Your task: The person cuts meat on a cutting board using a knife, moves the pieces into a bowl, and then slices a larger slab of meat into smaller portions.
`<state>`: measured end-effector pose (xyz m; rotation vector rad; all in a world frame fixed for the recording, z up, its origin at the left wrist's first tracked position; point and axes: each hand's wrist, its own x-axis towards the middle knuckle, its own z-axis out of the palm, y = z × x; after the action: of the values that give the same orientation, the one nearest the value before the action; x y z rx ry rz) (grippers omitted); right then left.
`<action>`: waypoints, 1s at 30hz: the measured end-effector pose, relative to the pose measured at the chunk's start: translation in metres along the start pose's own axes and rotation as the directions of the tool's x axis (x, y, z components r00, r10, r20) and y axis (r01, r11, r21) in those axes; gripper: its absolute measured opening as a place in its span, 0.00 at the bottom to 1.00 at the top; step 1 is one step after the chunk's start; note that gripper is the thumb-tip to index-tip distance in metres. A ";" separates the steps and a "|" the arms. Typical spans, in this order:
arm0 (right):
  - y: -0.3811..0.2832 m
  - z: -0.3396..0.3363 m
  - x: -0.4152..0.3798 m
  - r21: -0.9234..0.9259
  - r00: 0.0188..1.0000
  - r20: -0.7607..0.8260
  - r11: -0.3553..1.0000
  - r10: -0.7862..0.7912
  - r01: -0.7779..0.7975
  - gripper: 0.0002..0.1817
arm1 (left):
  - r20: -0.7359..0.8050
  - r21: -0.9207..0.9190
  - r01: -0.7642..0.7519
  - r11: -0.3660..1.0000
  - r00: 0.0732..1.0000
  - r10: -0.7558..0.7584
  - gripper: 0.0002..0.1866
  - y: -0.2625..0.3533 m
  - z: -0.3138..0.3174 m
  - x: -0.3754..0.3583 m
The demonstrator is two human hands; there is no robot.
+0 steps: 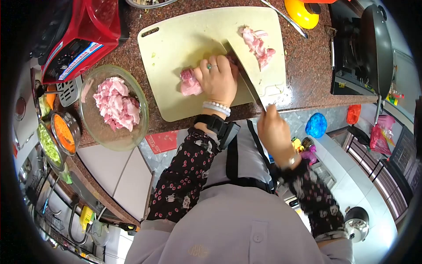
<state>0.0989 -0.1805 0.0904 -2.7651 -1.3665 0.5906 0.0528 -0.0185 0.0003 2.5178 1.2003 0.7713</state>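
Observation:
On the pale cutting board [167,50], my left hand [217,81] is closed over a chunk of raw pink meat [190,82], which sticks out on its left side. My right hand [274,132] grips the handle of a broad kitchen knife [247,79]. The blade slants across the board just right of my left fingers, against the end of the meat, whose contact there is partly hidden. Beyond the blade lie some cut meat strips [258,46]. A clear glass bowl [144,108] left of the board holds cut raw meat [116,103].
Bowls of orange shreds [65,132] and green shreds [48,145] stand at the left. A red appliance [99,31] is at the upper left. A thin metal utensil [288,20] and a yellow rounded object [302,14] lie behind the board; a dark wok [371,48] is at right.

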 end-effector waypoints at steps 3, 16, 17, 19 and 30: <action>-0.041 -0.011 0.081 -0.062 0.985 -0.122 0.991 -0.125 0.118 0.09 | 0.040 -0.009 -0.010 1.000 0.999 0.011 0.10 -0.002 -0.007 0.000; -0.016 -0.040 0.046 0.349 0.988 -0.154 0.936 0.004 0.051 0.08 | -0.062 -0.168 0.040 0.985 0.997 -0.051 0.05 -0.002 -0.025 0.003; -0.025 -0.037 0.043 0.354 0.994 -0.108 0.935 0.004 0.035 0.08 | -0.051 -0.121 0.018 0.992 0.998 -0.025 0.05 -0.002 -0.023 0.003; -0.034 -0.024 0.040 0.308 0.997 -0.075 0.951 0.004 0.019 0.09 | -0.037 -0.038 -0.017 0.999 0.999 0.016 0.06 -0.002 -0.018 0.004; -0.051 -0.010 0.064 -0.122 0.970 -0.159 0.978 -0.186 0.167 0.11 | -0.077 0.071 -0.015 0.997 0.997 0.021 0.09 -0.010 -0.006 0.000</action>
<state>0.0985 -0.0981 0.0869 -2.6577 -1.6252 0.2748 0.0425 -0.0124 0.0012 2.5802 1.2519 0.8532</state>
